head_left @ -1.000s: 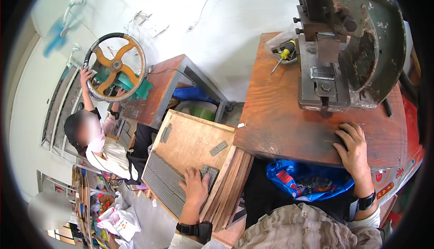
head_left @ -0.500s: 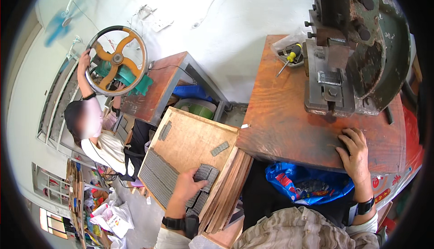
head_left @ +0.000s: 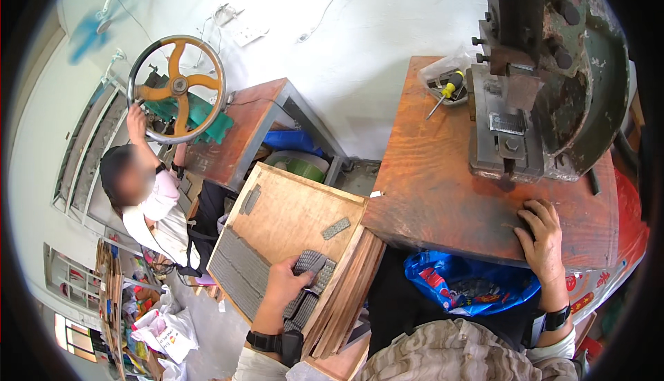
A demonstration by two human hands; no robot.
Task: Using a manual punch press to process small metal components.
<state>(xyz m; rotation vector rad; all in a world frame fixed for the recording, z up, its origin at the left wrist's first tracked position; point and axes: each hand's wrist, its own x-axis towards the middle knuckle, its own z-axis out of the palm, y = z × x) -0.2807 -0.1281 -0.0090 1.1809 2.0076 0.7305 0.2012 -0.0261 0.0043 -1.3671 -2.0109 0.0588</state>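
Note:
Over a shallow wooden tray, my left hand is closed on a row of small grey ridged strips, thumb on the near side. More grey strips stand packed in rows along the tray's left part. Beside the held row lie further strips, and a separate flat grey piece rests on the bare wood. My right hand lies on the front edge of the wooden workbench, fingers loosely bent and apart, holding nothing.
A heavy press stands on the workbench, with a yellow-handled screwdriver and a plastic bag of parts nearby. Below the bench edge hangs a blue bag. At left, another person grips a large handwheel.
The grey row in my left hand has tilted and shifted slightly away from the strips beside it. My right hand stays on the bench. The other person's handwheel has turned.

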